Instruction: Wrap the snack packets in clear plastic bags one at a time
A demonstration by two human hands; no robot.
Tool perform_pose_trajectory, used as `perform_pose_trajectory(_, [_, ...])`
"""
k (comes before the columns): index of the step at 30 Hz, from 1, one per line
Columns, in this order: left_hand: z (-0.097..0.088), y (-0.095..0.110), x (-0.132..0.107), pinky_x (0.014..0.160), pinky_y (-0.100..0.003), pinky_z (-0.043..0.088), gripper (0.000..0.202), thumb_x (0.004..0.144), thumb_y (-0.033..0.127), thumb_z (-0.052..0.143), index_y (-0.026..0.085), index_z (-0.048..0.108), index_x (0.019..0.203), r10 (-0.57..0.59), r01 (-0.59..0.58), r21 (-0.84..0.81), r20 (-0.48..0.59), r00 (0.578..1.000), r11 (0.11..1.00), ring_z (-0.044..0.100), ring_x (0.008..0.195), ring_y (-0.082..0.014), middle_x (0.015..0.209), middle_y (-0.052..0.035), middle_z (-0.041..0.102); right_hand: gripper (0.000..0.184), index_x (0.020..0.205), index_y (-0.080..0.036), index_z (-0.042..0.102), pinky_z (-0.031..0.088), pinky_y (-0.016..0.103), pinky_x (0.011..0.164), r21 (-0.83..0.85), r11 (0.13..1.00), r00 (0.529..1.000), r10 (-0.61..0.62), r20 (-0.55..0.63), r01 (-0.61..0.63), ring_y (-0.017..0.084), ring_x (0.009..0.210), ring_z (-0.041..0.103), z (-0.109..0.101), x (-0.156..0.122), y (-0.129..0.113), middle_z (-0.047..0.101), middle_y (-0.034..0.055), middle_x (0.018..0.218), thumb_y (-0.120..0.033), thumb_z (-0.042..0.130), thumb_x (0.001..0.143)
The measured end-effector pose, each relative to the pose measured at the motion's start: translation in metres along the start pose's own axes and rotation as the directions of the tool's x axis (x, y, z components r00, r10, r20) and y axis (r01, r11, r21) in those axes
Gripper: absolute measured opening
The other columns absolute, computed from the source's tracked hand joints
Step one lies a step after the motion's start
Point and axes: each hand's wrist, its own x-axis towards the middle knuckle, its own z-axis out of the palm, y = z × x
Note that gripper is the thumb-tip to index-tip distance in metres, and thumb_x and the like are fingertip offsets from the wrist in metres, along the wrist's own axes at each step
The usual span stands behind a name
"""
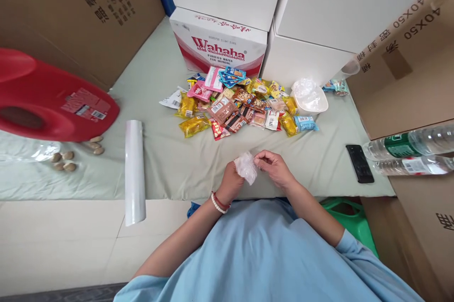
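Close to the table's front edge, a crumpled piece of thin clear plastic [247, 167] sits in my left hand [231, 181]. The fingers are wrapped around its lower end, and part of it covers them. My right hand [274, 167] pinches the right edge of that plastic between thumb and fingertips. Beyond both hands lies a heap of wrapped snacks [234, 105] in yellow, brown, pink and blue packets. At the heap's right end stands a white bowl [317, 105] with more crumpled clear plastic [307, 91] in it.
A Wahaha water carton [220, 46] stands behind the heap. On the left are a white roll [135, 174] jutting past the table edge, a red jug [53, 98] and several brown nuts [67, 155]. A phone [359, 164] and water bottles [411, 146] lie on the right.
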Motion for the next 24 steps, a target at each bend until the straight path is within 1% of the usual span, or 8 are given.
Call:
perform_pose_trajectory(2, [0.004, 0.000, -0.002, 0.062, -0.027, 0.047, 0.035, 0.074, 0.049, 0.078, 0.019, 0.068, 0.090, -0.112, 0.110, -0.145, -0.007, 0.994, 0.983, 0.061, 0.073, -0.0165, 0.082, -0.0013, 0.069, 0.035, 0.081, -0.022, 0.068, 0.040, 0.027, 0.063, -0.017, 0.999, 0.999, -0.037, -0.014, 0.037, 0.013, 0.063, 0.047, 0.001, 0.001, 0.006, 0.056, -0.0028, 0.071, -0.056, 0.078, 0.083])
perform_pose_trajectory(5, [0.007, 0.000, -0.005, 0.053, -0.024, 0.042, 0.047, 0.076, 0.058, 0.078, 0.020, 0.067, 0.102, -0.237, 0.247, -0.289, 0.070, 0.969, 0.925, 0.062, 0.068, -0.0149, 0.086, -0.0017, 0.069, 0.032, 0.084, -0.022, 0.071, 0.042, 0.028, 0.062, -0.115, 0.984, 0.989, -0.139, -0.052, 0.133, 0.014, 0.065, 0.050, -0.001, 0.000, 0.015, 0.058, 0.0000, 0.080, -0.053, 0.075, 0.086])
perform_pose_trajectory(7, [0.008, 0.000, -0.005, 0.053, -0.022, 0.039, 0.049, 0.072, 0.056, 0.084, 0.019, 0.067, 0.098, -0.228, 0.240, -0.286, 0.076, 0.971, 0.928, 0.057, 0.062, -0.0112, 0.076, 0.0011, 0.065, 0.028, 0.082, -0.021, 0.072, 0.043, 0.028, 0.065, -0.191, 0.962, 0.976, -0.209, -0.056, 0.195, 0.015, 0.070, 0.053, -0.002, -0.003, 0.018, 0.059, 0.0019, 0.085, -0.049, 0.076, 0.086])
perform_pose_trajectory(9, [0.009, -0.002, -0.005, 0.053, -0.021, 0.035, 0.048, 0.069, 0.053, 0.089, 0.018, 0.068, 0.093, -0.206, 0.209, -0.261, 0.041, 0.978, 0.942, 0.052, 0.058, -0.0094, 0.067, 0.0036, 0.061, 0.026, 0.080, -0.021, 0.072, 0.043, 0.028, 0.066, -0.225, 0.949, 0.970, -0.238, -0.044, 0.223, 0.016, 0.072, 0.054, -0.004, -0.006, 0.021, 0.058, 0.0021, 0.082, -0.046, 0.075, 0.087])
perform_pose_trajectory(14, [0.008, -0.009, -0.003, 0.056, -0.023, 0.035, 0.043, 0.064, 0.052, 0.091, 0.018, 0.071, 0.080, -0.145, 0.126, -0.160, -0.109, 0.983, 0.979, 0.048, 0.063, -0.0102, 0.067, 0.0030, 0.062, 0.028, 0.085, -0.022, 0.071, 0.039, 0.028, 0.064, -0.230, 0.957, 0.973, -0.205, -0.108, 0.176, 0.014, 0.068, 0.050, -0.008, -0.013, 0.024, 0.057, 0.0004, 0.080, -0.049, 0.070, 0.090])
perform_pose_trajectory(17, [0.005, -0.011, -0.002, 0.061, -0.025, 0.037, 0.041, 0.068, 0.054, 0.089, 0.018, 0.071, 0.074, -0.112, 0.092, -0.149, -0.134, 0.985, 0.985, 0.047, 0.065, -0.0106, 0.068, 0.0032, 0.061, 0.034, 0.085, -0.022, 0.066, 0.037, 0.027, 0.061, -0.134, 0.985, 0.978, -0.133, -0.158, 0.113, 0.013, 0.065, 0.046, -0.013, -0.015, 0.024, 0.055, -0.0017, 0.074, -0.056, 0.073, 0.088])
perform_pose_trajectory(20, [0.002, -0.011, -0.002, 0.069, -0.026, 0.042, 0.043, 0.072, 0.060, 0.084, 0.018, 0.072, 0.076, -0.106, 0.084, -0.150, -0.144, 0.984, 0.985, 0.056, 0.076, -0.0141, 0.075, -0.0001, 0.067, 0.040, 0.084, -0.024, 0.060, 0.030, 0.025, 0.053, 0.093, 0.995, 0.985, -0.019, -0.172, 0.035, 0.011, 0.055, 0.037, -0.018, -0.017, 0.021, 0.044, -0.0067, 0.063, -0.061, 0.077, 0.083])
perform_pose_trajectory(24, [0.001, -0.010, -0.003, 0.073, -0.027, 0.045, 0.045, 0.072, 0.062, 0.085, 0.019, 0.073, 0.081, -0.139, 0.101, -0.245, -0.143, 0.980, 0.964, 0.062, 0.084, -0.0165, 0.082, -0.0019, 0.070, 0.042, 0.080, -0.023, 0.056, 0.026, 0.023, 0.050, 0.368, 0.928, 0.993, 0.092, -0.073, -0.059, 0.007, 0.050, 0.032, -0.018, -0.020, 0.014, 0.038, -0.0090, 0.060, -0.051, 0.087, 0.077])
